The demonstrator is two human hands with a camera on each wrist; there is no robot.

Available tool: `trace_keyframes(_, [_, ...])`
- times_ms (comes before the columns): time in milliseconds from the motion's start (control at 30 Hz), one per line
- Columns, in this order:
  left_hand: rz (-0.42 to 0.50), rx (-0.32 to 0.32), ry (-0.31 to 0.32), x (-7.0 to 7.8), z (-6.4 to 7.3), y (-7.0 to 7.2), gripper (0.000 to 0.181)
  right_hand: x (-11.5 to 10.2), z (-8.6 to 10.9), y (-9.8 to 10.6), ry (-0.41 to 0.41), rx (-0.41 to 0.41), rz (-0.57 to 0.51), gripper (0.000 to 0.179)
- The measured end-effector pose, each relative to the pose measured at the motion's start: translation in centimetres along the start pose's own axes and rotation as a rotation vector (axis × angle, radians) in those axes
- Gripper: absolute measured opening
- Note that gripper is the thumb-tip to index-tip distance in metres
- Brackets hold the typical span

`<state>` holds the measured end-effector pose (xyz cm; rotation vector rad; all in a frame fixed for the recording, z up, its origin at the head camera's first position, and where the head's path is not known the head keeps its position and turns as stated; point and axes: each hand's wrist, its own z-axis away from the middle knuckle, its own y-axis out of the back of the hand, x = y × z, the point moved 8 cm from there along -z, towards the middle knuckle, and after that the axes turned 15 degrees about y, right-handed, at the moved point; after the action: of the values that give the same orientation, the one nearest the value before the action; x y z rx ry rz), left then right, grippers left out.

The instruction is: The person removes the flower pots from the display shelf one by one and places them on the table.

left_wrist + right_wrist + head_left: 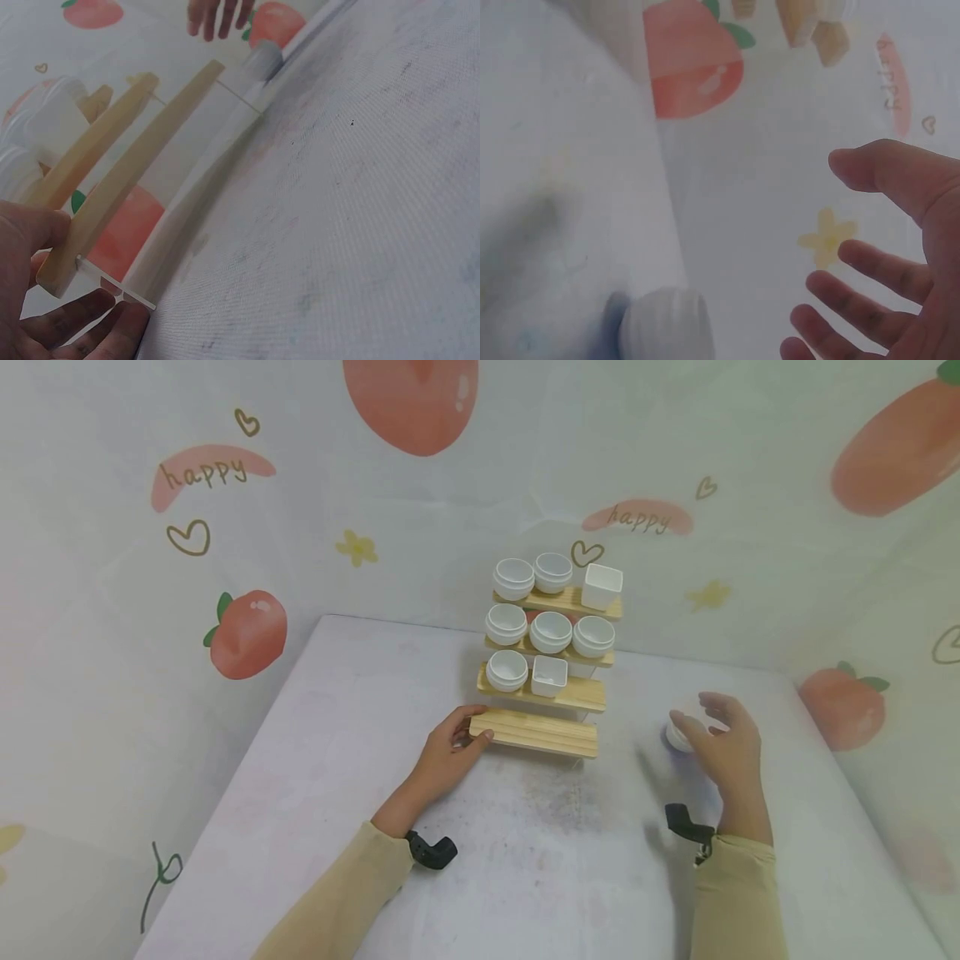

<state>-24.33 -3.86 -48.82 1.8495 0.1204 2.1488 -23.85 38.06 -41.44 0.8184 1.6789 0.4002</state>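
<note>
A tiered display stand with wooden shelves (534,732) and clear side supports stands at the middle of the table. My left hand (447,750) grips the left end of its lowest shelf, thumb on the wood and the other fingers around the clear support (112,281). That lowest shelf is bare. On the upper shelves sit several small white bowls, among them a round one (507,671) and a square one (550,676). To the right, my right hand (731,747) hovers with spread fingers over a white ribbed cup (667,326) on the table, holding nothing.
A pale cloth-like surface covers the table (480,877). Behind it hangs a white backdrop (450,527) printed with red fruit, hearts and the word happy. Black wrist cameras (432,852) sit at both of the person's sleeves.
</note>
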Motion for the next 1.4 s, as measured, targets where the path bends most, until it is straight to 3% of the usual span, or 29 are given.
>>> trace_keyframes(267, [0.003,0.003,-0.002,0.0,0.0,0.0,0.043,-3.5,-1.0,0.2,0.107,0.044,0.012,0.062])
trace_keyframes(800, [-0.009,0.007,0.009,0.3,0.5,0.2,0.043,-7.7,-2.3,-1.1,0.157,0.076,-0.067,0.059])
trace_keyframes(1400, [-0.019,0.014,-0.02,0.3,0.4,0.0,0.042,-9.8,-3.3,-2.7,0.228,0.114,-0.135,0.049])
